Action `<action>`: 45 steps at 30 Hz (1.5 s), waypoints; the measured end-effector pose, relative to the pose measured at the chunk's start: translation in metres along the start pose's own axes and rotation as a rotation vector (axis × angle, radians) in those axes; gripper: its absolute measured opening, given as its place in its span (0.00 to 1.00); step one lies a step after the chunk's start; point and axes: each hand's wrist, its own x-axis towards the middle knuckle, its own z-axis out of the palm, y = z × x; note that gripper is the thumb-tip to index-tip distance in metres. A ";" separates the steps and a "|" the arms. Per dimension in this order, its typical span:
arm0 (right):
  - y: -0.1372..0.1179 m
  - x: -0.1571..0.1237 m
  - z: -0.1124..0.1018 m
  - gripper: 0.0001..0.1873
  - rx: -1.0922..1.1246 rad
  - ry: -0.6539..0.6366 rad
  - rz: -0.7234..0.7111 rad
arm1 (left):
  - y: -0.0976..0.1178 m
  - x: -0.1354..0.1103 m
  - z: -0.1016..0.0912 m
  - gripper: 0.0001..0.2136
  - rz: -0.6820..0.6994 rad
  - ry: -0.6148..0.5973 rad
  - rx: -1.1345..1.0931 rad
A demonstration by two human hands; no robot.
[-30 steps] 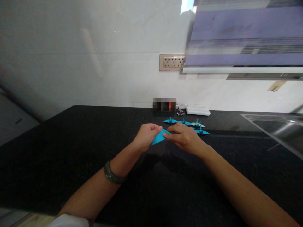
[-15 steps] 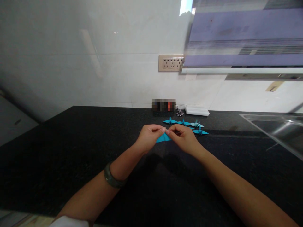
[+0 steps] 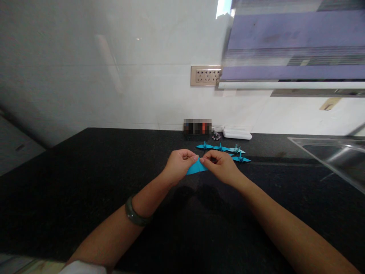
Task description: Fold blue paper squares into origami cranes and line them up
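Observation:
A folded piece of blue paper (image 3: 196,168) is pinched between my two hands above the dark counter. My left hand (image 3: 179,164) grips it from the left with thumb and fingers together. From the right, my right hand (image 3: 221,165) pinches the same paper near its top edge, the two thumbs a small gap apart. Part of the sheet is hidden behind my fingers. Just beyond my hands, several blue folded paper cranes (image 3: 220,147) stand close together; a paler crane (image 3: 237,150) is among them.
The black counter (image 3: 114,182) runs to a tiled wall with a socket panel (image 3: 205,76). Against the wall are a blurred dark box (image 3: 197,127) and a white power strip (image 3: 237,133). A metal sink (image 3: 339,154) lies at the right, and a purple striped blind (image 3: 293,34) hangs above.
My thumbs have drawn slightly apart, and a little more of the blue paper shows between my hands. The cranes have stayed where they were.

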 end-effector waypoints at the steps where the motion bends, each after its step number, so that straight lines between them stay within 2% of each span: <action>1: -0.001 0.000 0.000 0.09 0.000 -0.012 0.009 | 0.000 0.000 0.000 0.09 0.009 0.000 0.009; 5: -0.005 0.000 0.001 0.09 0.015 -0.048 0.022 | 0.000 -0.001 0.002 0.08 0.052 -0.008 0.054; 10: -0.008 0.000 0.000 0.09 0.026 -0.034 -0.008 | 0.002 -0.003 0.003 0.08 0.095 0.013 0.097; 16: 0.001 0.003 -0.014 0.08 0.010 -0.042 0.026 | 0.003 0.005 -0.008 0.09 0.121 0.164 0.057; 20: 0.012 0.008 -0.028 0.08 0.013 0.038 0.073 | 0.000 0.011 -0.016 0.10 0.114 0.241 0.001; 22: 0.014 0.009 -0.030 0.09 0.116 0.125 0.171 | -0.001 0.012 -0.016 0.11 0.104 0.256 -0.014; 24: 0.011 0.009 -0.025 0.13 0.284 0.158 0.255 | -0.001 0.010 -0.013 0.12 0.095 0.240 -0.021; 27: 0.000 0.004 -0.008 0.15 0.491 -0.012 0.356 | -0.002 0.005 -0.006 0.12 0.102 0.200 -0.011; 29: -0.006 0.001 0.004 0.15 0.577 -0.096 0.365 | -0.002 0.002 -0.002 0.12 0.103 0.173 0.004; 32: -0.010 -0.002 0.013 0.14 0.648 -0.045 0.392 | -0.002 -0.001 0.001 0.12 0.101 0.150 0.034; 38: -0.005 0.002 0.005 0.12 0.626 0.002 0.401 | -0.002 0.001 -0.001 0.12 0.111 0.189 0.133; 45: -0.005 0.002 0.003 0.16 0.617 0.122 0.381 | 0.000 0.002 0.001 0.09 0.053 0.120 0.061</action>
